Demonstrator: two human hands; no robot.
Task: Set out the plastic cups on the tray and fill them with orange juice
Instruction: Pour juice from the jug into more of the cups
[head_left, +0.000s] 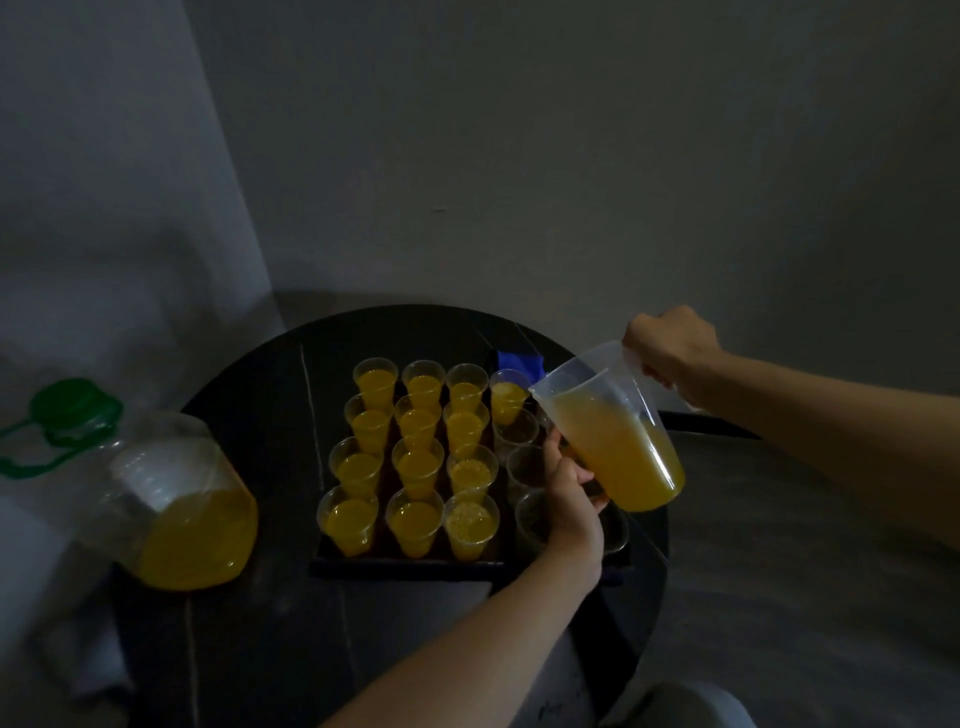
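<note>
Dim room, grey walls, round dark table (249, 395) mid-frame. At left edge, big green-capped jug (192, 525), part full of juice. On the central tray (405, 566), rows of plastic cups (415, 467), most filled orange, right column mostly unfilled. Holds the tilted pitcher (623, 452) low down with curled left hand (571, 504); grips its handle, right of frame, with right hand (670, 353).

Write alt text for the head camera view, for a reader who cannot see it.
A person's right hand holds a tilted clear pitcher of orange juice over a dark tray of plastic cups, the left hand at its base. Most are filled; the empty cups stand beside the pitcher. A juice bottle stands at the left.
</note>
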